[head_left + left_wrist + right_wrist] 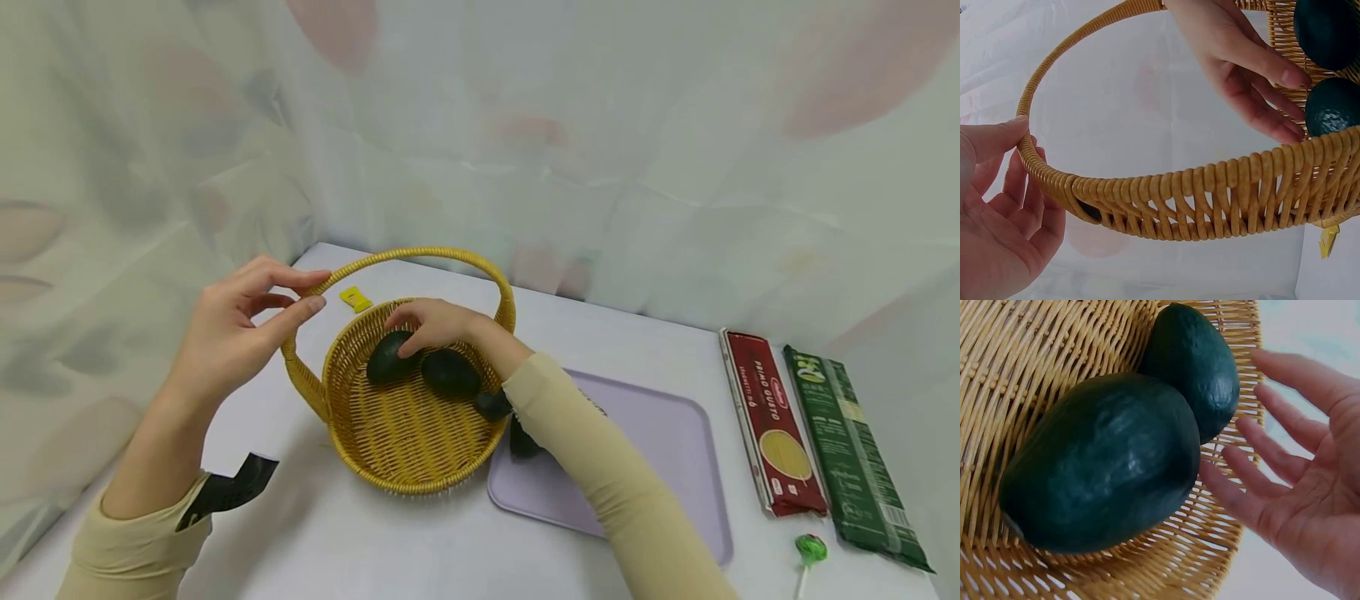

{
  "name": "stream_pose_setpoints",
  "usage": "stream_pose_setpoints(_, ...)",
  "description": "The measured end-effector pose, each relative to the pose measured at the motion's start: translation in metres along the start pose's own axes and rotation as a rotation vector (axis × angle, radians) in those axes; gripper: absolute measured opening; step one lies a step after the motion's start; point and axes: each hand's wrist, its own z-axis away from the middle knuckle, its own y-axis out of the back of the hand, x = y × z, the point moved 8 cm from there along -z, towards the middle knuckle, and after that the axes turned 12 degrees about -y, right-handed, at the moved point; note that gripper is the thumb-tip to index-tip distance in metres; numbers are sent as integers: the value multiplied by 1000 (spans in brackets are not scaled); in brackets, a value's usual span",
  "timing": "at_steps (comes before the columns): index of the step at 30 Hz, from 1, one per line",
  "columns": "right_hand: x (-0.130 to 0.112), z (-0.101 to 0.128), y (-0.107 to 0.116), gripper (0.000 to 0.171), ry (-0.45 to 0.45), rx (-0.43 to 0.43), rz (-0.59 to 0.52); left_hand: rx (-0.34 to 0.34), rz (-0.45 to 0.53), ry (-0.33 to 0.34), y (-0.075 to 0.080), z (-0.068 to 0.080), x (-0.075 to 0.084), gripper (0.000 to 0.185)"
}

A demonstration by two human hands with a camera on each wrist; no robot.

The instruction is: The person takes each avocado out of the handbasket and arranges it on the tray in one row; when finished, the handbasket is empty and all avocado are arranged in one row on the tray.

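Inside woven yellow basket, two dark green, pebbly avocados.

The round woven wicker basket is golden yellow, ribbed in an even weave. Inside lie two dark green, pebbly-skinned avocados. At the basket's four o'clock sits a pale lilac plastic tray; further towards three o'clock, a dark red spaghetti packet and a dark green pasta packet. Both sleeves are beige.
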Motion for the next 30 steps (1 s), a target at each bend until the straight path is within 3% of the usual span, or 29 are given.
stream_pose_setpoints(7,-1,-6,-8,47,-33,23,96,1,8,-19,1,0,1,19)
stream_pose_setpoints(15,-6,-7,-21,45,4,-46,80,-4,9,-26,0,0,2,21)
stream_pose_setpoints(24,-2,-6,-29,60,-43,-133,110,-8,18,-12,0,0,2,19)
stream_pose_setpoints(30,-1,-9,-36,68,-22,-158,154,-11,13,-20,0,0,3,20)
